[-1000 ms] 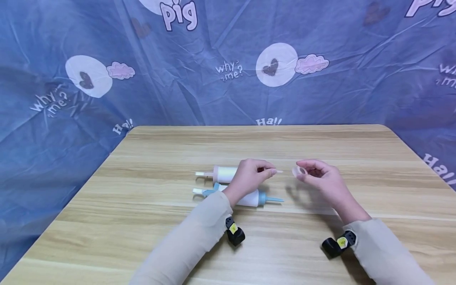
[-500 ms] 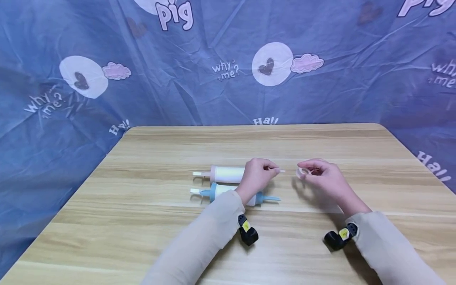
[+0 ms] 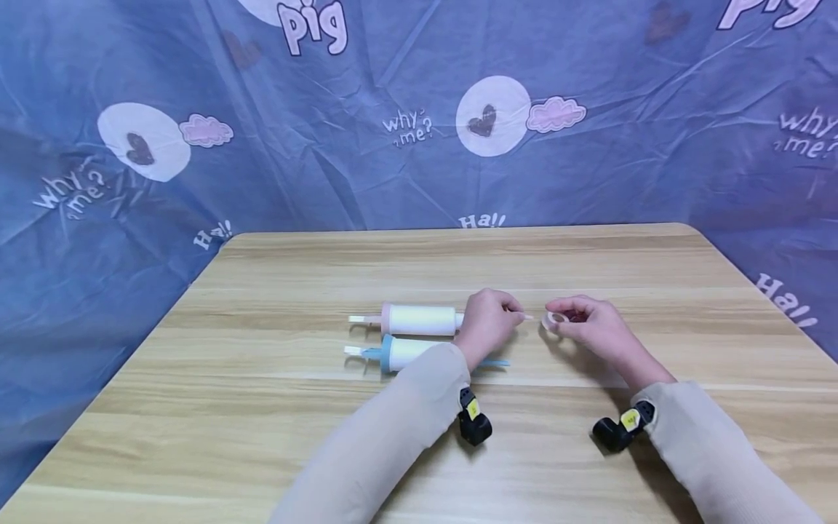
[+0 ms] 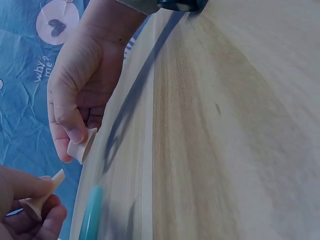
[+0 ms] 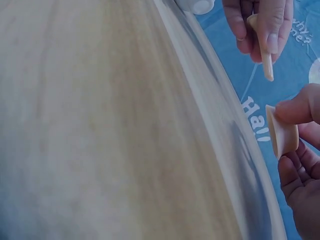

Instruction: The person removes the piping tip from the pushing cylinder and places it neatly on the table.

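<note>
My left hand [image 3: 487, 322] pinches a small pale nozzle [image 5: 266, 60] between thumb and fingers. Its wide end sits inside the grip and its narrow tip points toward the other hand. Across a short gap, my right hand [image 3: 599, 327] holds a pale flared ring [image 5: 285, 132] between thumb and fingertips, its opening partly in sight in the head view. Behind the left hand lies a white-barrelled icing syringe with pink ends [image 3: 422, 320]. A second icing syringe with blue ends [image 3: 406, 354] lies nearer, partly covered by the left forearm.
Both syringes lie side by side on the wood-grain table [image 3: 262, 422], their handles to the left. The blue one's nozzle [image 3: 495, 363] shows beyond the left wrist. A blue printed cloth [image 3: 314, 175] hangs behind the table.
My left hand has moved right with the nozzle, closing the gap to the ring. The ring has turned slightly and come lower in my right hand. The head view has shifted a little.
</note>
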Action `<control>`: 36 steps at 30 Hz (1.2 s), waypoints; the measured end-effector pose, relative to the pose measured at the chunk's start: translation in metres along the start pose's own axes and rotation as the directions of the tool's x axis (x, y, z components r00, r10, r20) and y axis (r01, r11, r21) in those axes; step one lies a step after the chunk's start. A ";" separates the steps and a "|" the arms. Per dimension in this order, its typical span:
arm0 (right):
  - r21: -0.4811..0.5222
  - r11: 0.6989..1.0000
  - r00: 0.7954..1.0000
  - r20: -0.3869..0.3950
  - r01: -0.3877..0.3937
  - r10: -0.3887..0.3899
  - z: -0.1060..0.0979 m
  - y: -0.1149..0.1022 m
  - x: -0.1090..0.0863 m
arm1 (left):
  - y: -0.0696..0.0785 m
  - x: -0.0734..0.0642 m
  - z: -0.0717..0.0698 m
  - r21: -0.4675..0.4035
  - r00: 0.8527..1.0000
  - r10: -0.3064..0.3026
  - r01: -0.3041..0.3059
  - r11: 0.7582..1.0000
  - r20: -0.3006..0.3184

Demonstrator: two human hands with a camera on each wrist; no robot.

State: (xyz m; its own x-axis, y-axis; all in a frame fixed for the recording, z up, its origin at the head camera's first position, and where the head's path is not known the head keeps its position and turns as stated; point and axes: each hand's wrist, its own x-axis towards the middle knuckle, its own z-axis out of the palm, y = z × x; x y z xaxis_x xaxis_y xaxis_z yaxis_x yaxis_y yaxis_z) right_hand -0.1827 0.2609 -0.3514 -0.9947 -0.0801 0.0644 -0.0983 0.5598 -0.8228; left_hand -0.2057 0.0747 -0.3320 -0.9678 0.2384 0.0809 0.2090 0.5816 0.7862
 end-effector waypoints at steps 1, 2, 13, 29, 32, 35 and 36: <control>0.005 1.000 1.000 0.002 -0.003 0.003 0.000 0.001 0.000 | 0.001 0.001 0.001 0.016 1.000 -0.002 0.002 1.000 0.004; 0.010 1.000 1.000 0.004 -0.010 0.010 -0.001 0.002 0.001 | 0.001 0.002 0.002 0.031 1.000 -0.005 0.005 1.000 0.007; 0.015 0.999 0.998 0.031 -0.051 0.051 -0.001 0.011 0.007 | -0.002 0.011 0.014 0.154 0.999 -0.052 0.049 0.987 0.013; 0.019 0.998 0.997 0.050 -0.064 0.063 -0.001 0.018 0.012 | 0.000 0.016 0.025 0.220 0.998 -0.049 0.039 0.975 0.043; 0.025 0.998 0.997 0.053 -0.063 0.061 -0.002 0.019 0.013 | 0.001 0.016 0.026 0.229 0.997 -0.060 0.048 0.972 0.046; 0.027 0.998 0.996 0.059 -0.063 0.062 -0.003 0.019 0.013 | 0.001 0.017 0.027 0.239 0.997 -0.066 0.052 0.970 0.050; 0.029 0.998 0.996 0.061 -0.063 0.062 -0.003 0.019 0.014 | 0.001 0.017 0.027 0.243 0.996 -0.068 0.054 0.969 0.051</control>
State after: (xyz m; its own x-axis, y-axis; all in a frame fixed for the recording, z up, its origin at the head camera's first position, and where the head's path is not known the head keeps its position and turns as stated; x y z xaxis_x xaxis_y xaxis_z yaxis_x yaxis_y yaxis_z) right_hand -0.1981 0.2735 -0.3645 -0.9952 -0.0960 -0.0212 -0.0341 0.5393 -0.8415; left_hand -0.2185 0.1001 -0.3463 -0.9714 0.2373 -0.0044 0.1840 0.7649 0.6173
